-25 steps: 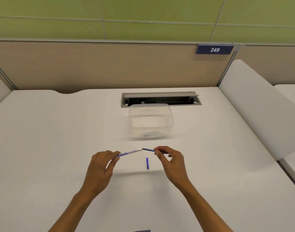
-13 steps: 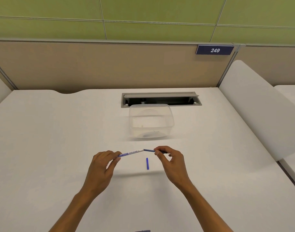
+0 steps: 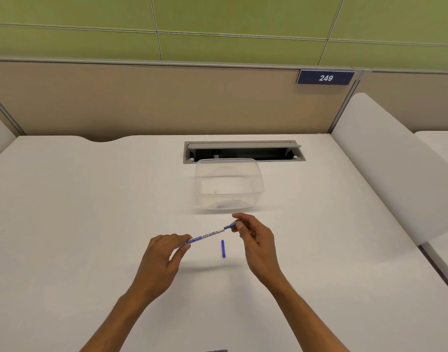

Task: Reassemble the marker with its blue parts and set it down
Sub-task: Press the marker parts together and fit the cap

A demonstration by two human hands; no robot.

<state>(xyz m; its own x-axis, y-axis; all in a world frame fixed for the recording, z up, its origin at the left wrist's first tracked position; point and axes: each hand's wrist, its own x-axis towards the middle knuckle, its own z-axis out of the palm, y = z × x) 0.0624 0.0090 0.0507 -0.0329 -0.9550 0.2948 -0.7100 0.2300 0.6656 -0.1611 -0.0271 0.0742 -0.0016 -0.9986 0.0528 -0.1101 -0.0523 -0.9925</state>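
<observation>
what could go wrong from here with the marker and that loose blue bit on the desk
1. The blue part pinched by the right hand meets the marker barrel at a slight angle, so it might jam or seat crooked.
2. The left hand grips only the barrel's far end, so pushing may make it slip.
3. The loose blue piece lies just under the hands and could be knocked and roll away.

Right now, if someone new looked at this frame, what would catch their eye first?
First, the two hands meeting low in the middle: the left hand pinches one end of the white marker, and the right hand pinches a blue part at its other end. Just below the marker, a small loose blue piece lies on the white table. Behind them stands a clear plastic container.
</observation>
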